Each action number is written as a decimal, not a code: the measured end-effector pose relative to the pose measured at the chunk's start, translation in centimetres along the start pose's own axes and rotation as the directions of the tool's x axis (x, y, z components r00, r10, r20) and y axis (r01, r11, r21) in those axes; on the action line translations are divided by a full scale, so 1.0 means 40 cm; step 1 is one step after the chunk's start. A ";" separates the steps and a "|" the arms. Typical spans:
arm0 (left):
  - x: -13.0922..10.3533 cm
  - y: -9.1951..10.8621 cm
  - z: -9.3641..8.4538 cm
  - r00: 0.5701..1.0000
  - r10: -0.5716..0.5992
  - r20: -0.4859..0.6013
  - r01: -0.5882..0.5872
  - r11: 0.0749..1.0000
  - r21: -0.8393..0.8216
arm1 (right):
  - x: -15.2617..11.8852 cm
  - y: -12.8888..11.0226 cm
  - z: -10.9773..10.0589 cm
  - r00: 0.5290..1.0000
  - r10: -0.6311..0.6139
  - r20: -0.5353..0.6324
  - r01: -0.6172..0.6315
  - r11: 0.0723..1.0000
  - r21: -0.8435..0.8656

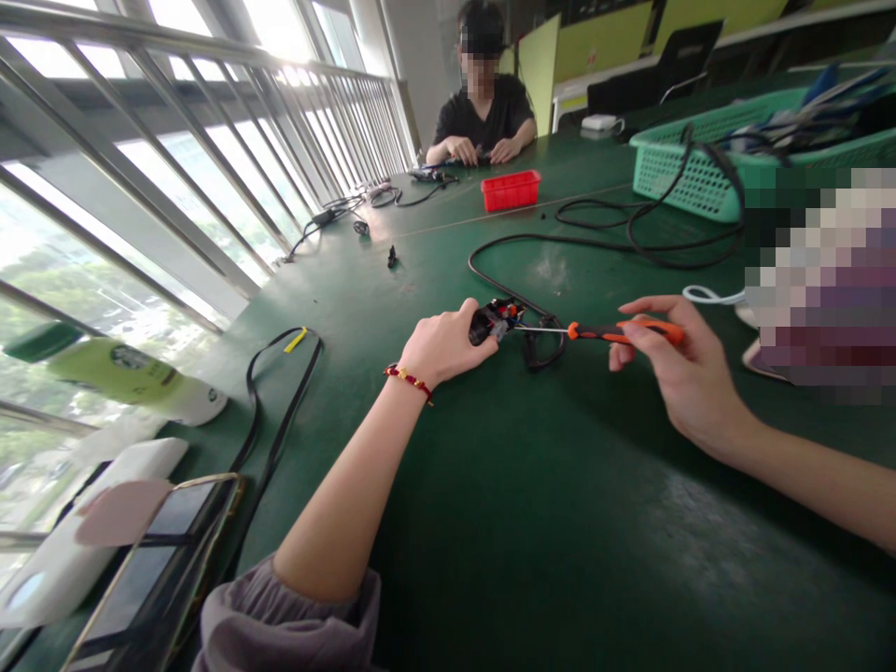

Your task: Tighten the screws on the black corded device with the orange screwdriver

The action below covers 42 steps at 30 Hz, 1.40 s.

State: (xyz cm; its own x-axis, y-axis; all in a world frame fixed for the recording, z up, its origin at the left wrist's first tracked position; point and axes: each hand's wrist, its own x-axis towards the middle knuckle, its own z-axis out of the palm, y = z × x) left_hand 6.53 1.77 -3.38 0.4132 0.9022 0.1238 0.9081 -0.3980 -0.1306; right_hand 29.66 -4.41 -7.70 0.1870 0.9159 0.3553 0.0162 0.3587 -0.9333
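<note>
My left hand (448, 343) is closed around a small opened black electronic device (483, 325), with red, blue and grey inner parts showing. The palm and fingers hide part of its shell. In my right hand (682, 369) is a screwdriver (592, 331) with an orange and black handle, held lightly between thumb and fingers. Its thin metal shaft points left, and the tip reaches the device's right side; exact contact cannot be made out. A coiled black cable (550, 350) lies on the green table (518, 504) just beside the device.
Across the table sits a person (483, 112) with hands on small parts. A red bin (511, 190), a green basket (682, 173) and a long black cable (602, 245) lie beyond my hands. At left are a bottle (126, 373), a phone (140, 579) and a black strap (284, 425).
</note>
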 end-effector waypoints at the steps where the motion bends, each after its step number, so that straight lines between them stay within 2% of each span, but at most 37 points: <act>1: 0.000 0.000 -0.001 1.000 -0.003 0.004 0.003 1.000 -0.001 | 0.001 0.001 0.000 1.000 -0.017 -0.014 0.017 1.000 -0.003; 4: 0.000 0.002 -0.002 1.000 -0.011 0.014 0.011 1.000 -0.006 | 0.003 0.005 -0.002 0.999 -0.034 -0.029 0.034 0.999 -0.014; 11: 0.000 -0.002 0.000 1.000 -0.002 0.018 0.002 1.000 -0.028 | 0.006 0.006 -0.003 0.999 0.006 0.045 -0.008 0.999 0.045; 17: 0.003 -0.006 0.000 0.999 0.003 0.040 -0.001 0.999 -0.041 | 0.004 0.009 -0.007 1.000 0.001 -0.021 0.001 0.997 0.080; 31: 0.001 -0.017 -0.005 0.994 0.027 0.109 -0.018 0.996 -0.090 | 0.007 0.006 -0.002 1.000 0.007 -0.007 -0.006 0.993 0.115; 36: 0.002 -0.016 -0.007 0.994 0.024 0.106 -0.013 0.995 -0.097 | 0.008 0.011 -0.007 0.998 0.030 0.055 -0.036 0.992 0.125; 42: 0.001 -0.013 -0.009 0.993 0.004 0.116 0.007 0.995 -0.096 | 0.011 0.012 -0.006 0.997 0.033 0.063 -0.040 0.994 0.106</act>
State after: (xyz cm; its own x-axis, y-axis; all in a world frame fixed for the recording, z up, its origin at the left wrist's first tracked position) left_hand 6.12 1.96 -2.96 0.4063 0.9137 0.0082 0.9133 -0.4058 -0.0350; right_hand 29.97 -3.89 -8.02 0.1252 0.9367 0.3269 -0.0957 0.3393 -0.9358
